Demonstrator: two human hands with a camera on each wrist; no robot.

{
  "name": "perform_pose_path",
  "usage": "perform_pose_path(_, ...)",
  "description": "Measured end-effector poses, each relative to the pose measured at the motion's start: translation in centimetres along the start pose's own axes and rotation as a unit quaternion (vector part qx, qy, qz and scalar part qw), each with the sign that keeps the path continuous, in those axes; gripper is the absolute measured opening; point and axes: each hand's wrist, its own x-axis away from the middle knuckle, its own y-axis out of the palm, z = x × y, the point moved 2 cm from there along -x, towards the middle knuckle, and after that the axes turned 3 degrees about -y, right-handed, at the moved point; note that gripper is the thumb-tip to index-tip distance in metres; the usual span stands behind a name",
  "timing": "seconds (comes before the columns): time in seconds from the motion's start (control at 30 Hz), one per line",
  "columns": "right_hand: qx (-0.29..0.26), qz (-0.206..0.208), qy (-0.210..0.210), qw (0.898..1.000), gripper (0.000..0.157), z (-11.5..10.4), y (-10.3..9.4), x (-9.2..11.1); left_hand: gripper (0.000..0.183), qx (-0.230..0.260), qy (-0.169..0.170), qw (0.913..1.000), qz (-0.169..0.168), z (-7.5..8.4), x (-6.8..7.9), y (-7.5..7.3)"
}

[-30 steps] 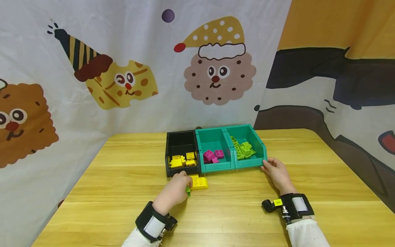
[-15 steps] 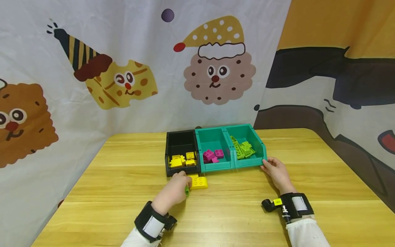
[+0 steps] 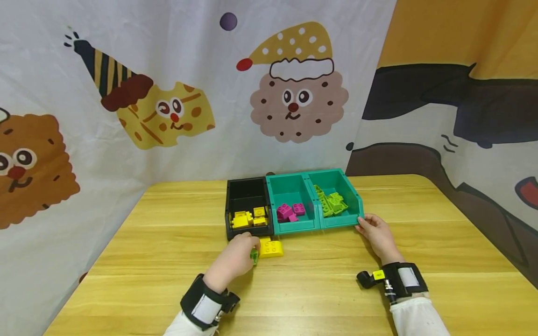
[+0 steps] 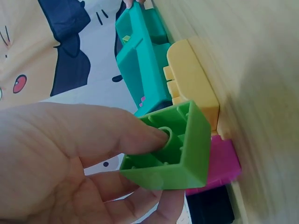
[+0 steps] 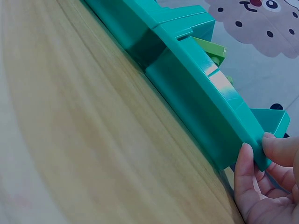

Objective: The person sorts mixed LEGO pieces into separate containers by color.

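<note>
My left hand (image 3: 234, 257) pinches a green toy brick (image 4: 197, 144), the thumb pressed into its hollow underside. Just past it, in front of the black bin (image 3: 248, 233), a yellow brick with a rounded end (image 3: 273, 249) lies on the table, with more yellow behind it. The left wrist view also has a magenta brick (image 4: 225, 161) partly behind the green one; in the head view it is hidden. At the far end of the bin row, my right hand (image 3: 377, 237) grips the front right corner of the right teal bin (image 5: 196, 107) between thumb and fingers.
Yellow bricks (image 3: 241, 220) lie in the black bin. Magenta bricks (image 3: 285, 211) lie in the middle teal bin (image 3: 296, 227), lime-green bricks (image 3: 335, 204) in the right one. The three bins stand side by side on the wooden table (image 3: 315, 289), before a printed cloth (image 3: 189, 158).
My left hand has shifted very slightly left, and the green brick has turned a little in its fingers. The right hand and the bins have stayed in place.
</note>
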Motion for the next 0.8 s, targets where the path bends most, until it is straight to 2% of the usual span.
perform_pose_path(0.33,0.015,-0.002,0.001,1.000,0.037,0.1,0.1,0.0,0.019,-0.010,-0.006,0.9995,0.028,0.0,0.1,-0.6)
perform_pose_path(0.63,0.015,-0.003,-0.007,1.000,0.036,0.0,0.1,0.1,0.020,0.022,-0.003,0.9988,0.043,-0.1,0.1,-1.1)
perform_pose_path(0.8,0.010,-0.001,-0.008,1.000,0.033,-0.1,0.1,0.1,0.020,0.051,0.021,0.9938,0.097,-0.1,-0.2,-1.6)
